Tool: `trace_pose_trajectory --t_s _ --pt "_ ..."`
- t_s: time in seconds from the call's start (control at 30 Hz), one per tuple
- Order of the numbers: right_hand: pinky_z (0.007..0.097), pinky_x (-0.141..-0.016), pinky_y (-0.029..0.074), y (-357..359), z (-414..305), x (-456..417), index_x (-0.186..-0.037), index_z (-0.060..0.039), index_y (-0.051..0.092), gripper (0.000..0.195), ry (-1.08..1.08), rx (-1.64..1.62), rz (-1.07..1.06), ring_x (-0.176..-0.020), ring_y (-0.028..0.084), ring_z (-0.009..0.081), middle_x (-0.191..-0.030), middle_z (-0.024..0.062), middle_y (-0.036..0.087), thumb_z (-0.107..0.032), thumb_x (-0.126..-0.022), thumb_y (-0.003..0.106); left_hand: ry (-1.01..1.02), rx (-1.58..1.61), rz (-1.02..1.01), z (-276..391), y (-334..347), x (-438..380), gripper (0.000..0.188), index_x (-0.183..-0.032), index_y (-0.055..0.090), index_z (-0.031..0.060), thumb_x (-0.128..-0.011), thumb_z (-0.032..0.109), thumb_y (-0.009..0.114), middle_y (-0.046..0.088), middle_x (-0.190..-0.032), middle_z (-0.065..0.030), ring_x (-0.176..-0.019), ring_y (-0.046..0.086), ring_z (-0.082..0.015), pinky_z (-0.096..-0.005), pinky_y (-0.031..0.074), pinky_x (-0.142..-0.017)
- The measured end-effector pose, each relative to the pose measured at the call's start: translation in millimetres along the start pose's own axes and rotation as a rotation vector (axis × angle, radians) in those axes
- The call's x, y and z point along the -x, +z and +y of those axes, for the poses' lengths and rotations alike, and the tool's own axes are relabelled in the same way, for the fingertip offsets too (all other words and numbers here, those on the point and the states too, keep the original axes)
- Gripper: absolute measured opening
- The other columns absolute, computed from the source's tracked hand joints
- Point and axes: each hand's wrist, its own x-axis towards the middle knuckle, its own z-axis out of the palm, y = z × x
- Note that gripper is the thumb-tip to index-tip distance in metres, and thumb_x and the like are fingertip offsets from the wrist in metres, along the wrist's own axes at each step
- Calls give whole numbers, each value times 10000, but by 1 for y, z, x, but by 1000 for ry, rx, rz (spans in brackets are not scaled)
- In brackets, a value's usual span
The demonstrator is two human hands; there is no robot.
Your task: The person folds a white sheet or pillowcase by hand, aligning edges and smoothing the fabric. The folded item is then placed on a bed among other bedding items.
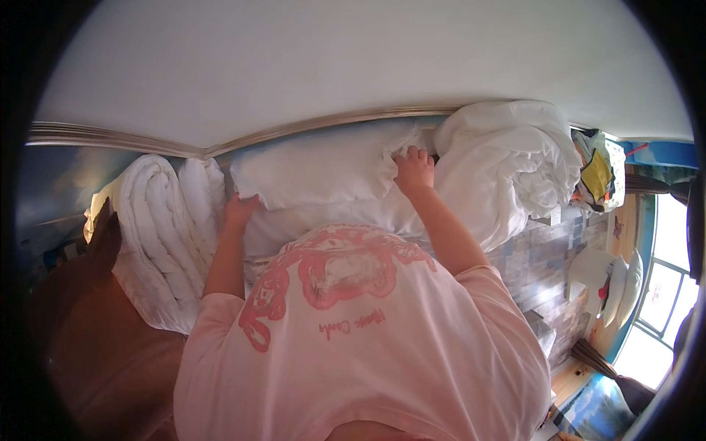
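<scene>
A white pillow (314,165) lies lengthwise before me on white bedding (331,220), close to the wall. My left hand (241,212) is at the pillow's near left corner, its fingertips partly hidden by the fabric. At the opposite end, my right hand (415,170) grips the bunched white cloth with bent fingers. Right of that hand rises a large heap of rolled white bedding (513,160). On the left stand a thick folded white quilt (160,231) and a smaller white bundle (203,184) beside it.
Brown fabric (110,342) fills the lower left. Beyond the heap sits a pile of colourful cloth items (598,171). Patterned flooring (551,248) shows at the right, with white pillows (629,289) near a bright window (656,297) and tied dark curtains (634,386).
</scene>
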Motion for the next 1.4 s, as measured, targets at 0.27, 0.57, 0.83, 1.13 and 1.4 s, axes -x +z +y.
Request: trace_pose_trajectory --t_s 0.27,0.57,0.83,1.13,1.4 --pt "382 -960 447 -7 63 -29 -972 -43 711 196 -104 -694 375 -1139 533 283 -1169 85 582 -140 -812 769 293 -47 287 41 -57 2 401 -1104 659 -7 -951 363 670 656 -1028 -115 -962 606 -215 -329 463 -882" --pt "307 -857 482 -120 42 -27 -1181 -27 649 348 343 -1157 485 -940 602 151 -1060 44 676 -278 -944 697 299 1118 20 135 -143 36 311 -1186 622 70 -979 302 643 663 -1054 -53 -994 618 -166 -326 477 -889" --pt "383 -893 506 17 68 -34 -1341 -29 536 583 455 -1104 -128 -1079 624 256 -1217 138 652 -338 -889 738 105 269 -172 81 -46 6 872 -1536 287 26 -842 175 793 585 -1313 -164 -1161 590 -251 -388 480 -970" --pt "384 -846 529 57 73 2 -1285 -32 569 477 624 -1166 -214 -998 657 253 -1142 113 685 -228 -877 719 289 -138 -120 -23 14 -10 746 -1421 448 -37 -856 340 756 674 -1141 -187 -1055 649 -284 -384 502 -929" --pt "373 -830 553 -11 70 20 -1226 10 603 340 589 -1779 -194 -977 666 221 -1093 95 689 -158 -934 654 -5 811 -95 9 -45 24 465 -1235 590 -10 -961 365 624 678 -1108 -156 -1045 641 -233 -368 500 -858"
